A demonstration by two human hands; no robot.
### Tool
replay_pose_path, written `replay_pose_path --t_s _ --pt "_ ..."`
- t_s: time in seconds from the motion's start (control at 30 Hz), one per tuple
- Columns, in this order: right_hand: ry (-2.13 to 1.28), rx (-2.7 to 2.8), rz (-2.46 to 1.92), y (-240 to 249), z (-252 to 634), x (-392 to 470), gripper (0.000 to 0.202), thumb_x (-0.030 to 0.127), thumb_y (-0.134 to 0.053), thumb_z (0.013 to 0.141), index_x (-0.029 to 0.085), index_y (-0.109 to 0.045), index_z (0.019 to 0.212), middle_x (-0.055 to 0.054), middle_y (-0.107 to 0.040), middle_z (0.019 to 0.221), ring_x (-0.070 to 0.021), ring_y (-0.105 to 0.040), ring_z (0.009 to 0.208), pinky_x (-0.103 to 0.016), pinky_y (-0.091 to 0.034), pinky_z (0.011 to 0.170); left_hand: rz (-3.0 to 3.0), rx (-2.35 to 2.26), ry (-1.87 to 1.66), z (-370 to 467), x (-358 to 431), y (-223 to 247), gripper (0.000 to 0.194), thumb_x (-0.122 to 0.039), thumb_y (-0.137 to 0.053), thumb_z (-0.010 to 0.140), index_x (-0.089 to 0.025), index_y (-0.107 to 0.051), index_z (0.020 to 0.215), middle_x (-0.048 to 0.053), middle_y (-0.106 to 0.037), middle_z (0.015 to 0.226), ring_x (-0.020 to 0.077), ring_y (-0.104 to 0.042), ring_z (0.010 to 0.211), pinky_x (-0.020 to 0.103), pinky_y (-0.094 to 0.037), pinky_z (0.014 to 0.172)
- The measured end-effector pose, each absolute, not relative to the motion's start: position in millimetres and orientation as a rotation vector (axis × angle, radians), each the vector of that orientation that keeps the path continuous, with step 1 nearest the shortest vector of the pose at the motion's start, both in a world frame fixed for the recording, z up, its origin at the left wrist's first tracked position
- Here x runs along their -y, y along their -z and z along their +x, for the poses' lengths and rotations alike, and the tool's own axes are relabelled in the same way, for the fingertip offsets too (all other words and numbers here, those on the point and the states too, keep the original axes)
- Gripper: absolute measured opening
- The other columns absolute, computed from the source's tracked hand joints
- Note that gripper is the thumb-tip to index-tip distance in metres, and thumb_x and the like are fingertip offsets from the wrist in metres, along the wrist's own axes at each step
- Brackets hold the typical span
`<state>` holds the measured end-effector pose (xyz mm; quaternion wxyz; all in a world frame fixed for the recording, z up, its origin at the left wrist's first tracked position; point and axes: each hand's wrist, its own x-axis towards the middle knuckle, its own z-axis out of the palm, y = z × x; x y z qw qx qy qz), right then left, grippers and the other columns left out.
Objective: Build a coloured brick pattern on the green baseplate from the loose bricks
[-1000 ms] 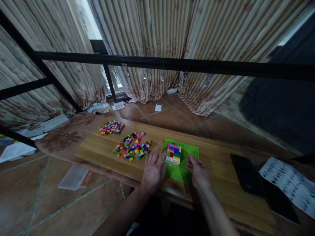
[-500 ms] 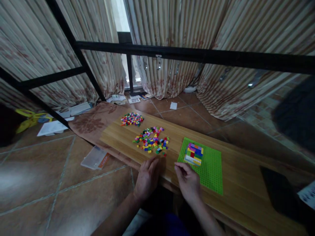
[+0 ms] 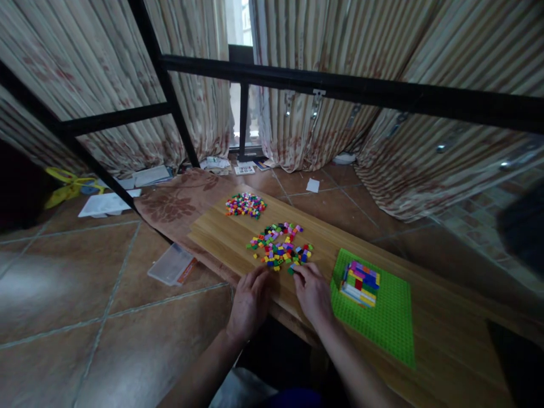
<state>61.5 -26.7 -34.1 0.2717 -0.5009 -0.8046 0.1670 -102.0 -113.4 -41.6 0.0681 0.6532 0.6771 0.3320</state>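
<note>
My right hand is at the near edge of the larger pile of small coloured bricks, its fingers pinched together beside a green brick; what they hold, if anything, is too small to tell. My left hand rests at the table's front edge, left of the right hand, fingers curled and their tips partly hidden. To the right lies a green baseplate with a multicoloured block of bricks built on it. A second pile of smaller bricks sits farther back.
The wooden table has a brown patterned cloth at its left end. A clear plastic lid lies on the floor. A dark flat object is at the right. Black metal bars stand before the curtains.
My right hand has moved left from beside the baseplate to the brick pile. My left hand has stayed near the table edge. The view has shifted, so the table appears farther right.
</note>
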Motion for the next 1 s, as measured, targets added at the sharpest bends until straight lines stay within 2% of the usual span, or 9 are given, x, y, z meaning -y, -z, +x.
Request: replay_pose_path --t_s 0.2,0.4,0.6,0.8,0.9,1.0 --pt "-0.296 2.071 -1.579 26.4 66.3 7.4 0.025 0.022 -0.044 0.088 0.019 -0.068 0.096 -0.006 -0.064 0.091 -0.0172 -0.061 0.081 -0.028 -0.044 0.073 2.01 -1.998 -0.952 -106.3 98.9 40.2 0.031 -0.015 -0.048 0.09 -0.019 -0.058 0.118 0.009 -0.059 0.127 0.024 -0.055 0.113 0.045 -0.047 0.097" --pt "-0.142 2.069 -1.745 27.5 52.6 -9.2 0.017 0.028 -0.054 0.085 0.023 -0.067 0.094 -0.006 -0.065 0.087 -0.0169 -0.06 0.073 -0.027 -0.04 0.064 2.022 -1.984 -0.955 -100.4 93.8 39.3 0.031 -0.016 -0.051 0.088 -0.02 -0.06 0.117 0.008 -0.06 0.126 0.0247 -0.053 0.115 0.045 -0.045 0.099" --pt "-0.284 2.14 -1.793 27.3 45.1 -9.9 0.019 0.021 -0.051 0.084 0.023 -0.067 0.096 -0.007 -0.065 0.097 -0.0216 -0.061 0.083 -0.031 -0.042 0.071 2.028 -1.973 -0.933 -101.5 92.5 38.0 0.029 -0.015 -0.051 0.088 -0.02 -0.062 0.115 0.007 -0.06 0.126 0.0245 -0.053 0.116 0.044 -0.045 0.099" --pt "-0.256 2.155 -1.637 21.0 40.1 -8.1 0.03 0.011 -0.048 0.082 0.023 -0.067 0.101 -0.01 -0.066 0.1 -0.0258 -0.056 0.097 -0.037 -0.042 0.086 2.03 -1.952 -0.98 -104.5 91.7 40.3 0.029 -0.016 -0.051 0.088 -0.02 -0.061 0.114 0.008 -0.061 0.124 0.0256 -0.054 0.114 0.047 -0.046 0.099" --pt "-0.347 2.082 -1.558 9.3 44.0 -1.2 0.033 0.011 -0.045 0.084 0.022 -0.065 0.108 -0.01 -0.065 0.103 -0.0249 -0.057 0.098 -0.038 -0.043 0.089 1.965 -1.919 -1.066 -105.5 90.4 35.1 0.03 -0.019 -0.05 0.089 -0.02 -0.06 0.117 0.009 -0.06 0.123 0.0251 -0.056 0.112 0.047 -0.048 0.098" --pt "-0.533 1.968 -1.43 -3.2 53.6 15.5 0.035 0.011 -0.042 0.084 0.022 -0.063 0.111 -0.008 -0.064 0.105 -0.0208 -0.06 0.096 -0.034 -0.047 0.086 1.894 -1.841 -1.182 -99.6 88.1 23.8 0.035 -0.021 -0.048 0.09 -0.02 -0.054 0.125 0.01 -0.058 0.125 0.0233 -0.057 0.115 0.044 -0.048 0.1"
